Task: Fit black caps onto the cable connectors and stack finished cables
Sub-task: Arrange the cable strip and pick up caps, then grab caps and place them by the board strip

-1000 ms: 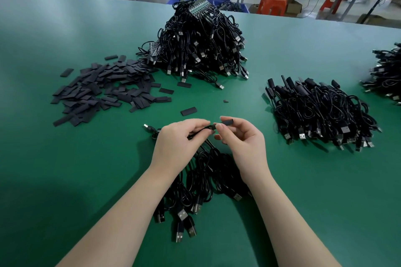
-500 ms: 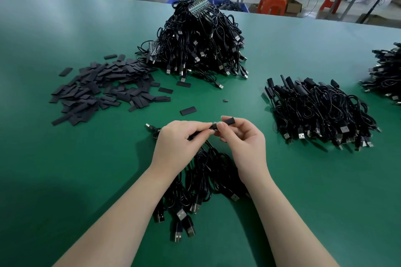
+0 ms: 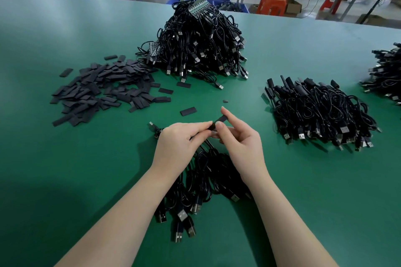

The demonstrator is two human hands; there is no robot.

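At centre frame, both hands meet above the green table [image 3: 65, 180]. The left hand [image 3: 180, 143] pinches the cable [image 3: 200, 136] just behind its connector end, fingers curled around it. The right hand [image 3: 238, 141] pinches the black cap [image 3: 220, 120] between thumb and forefinger; the other fingers are loosely curled beneath. The connector itself is hidden between the fingertips, so how far the cap is seated cannot be told.

Judged procedure for the step in hand:
- Keep cap and connector on one axis; a tilted cap is likely to bind at its mouth.
- Grip the cable close to the connector so the lead does not buckle under the push.
- Press until the cap stops, then check that no connector metal shows.

Below the hands lies the working bundle [image 3: 206, 180]. Loose caps [image 3: 97, 93] lie at left, the uncapped heap [image 3: 199, 45] at upper centre. The finished stack [image 3: 321, 115] at right receives the cable once capped.
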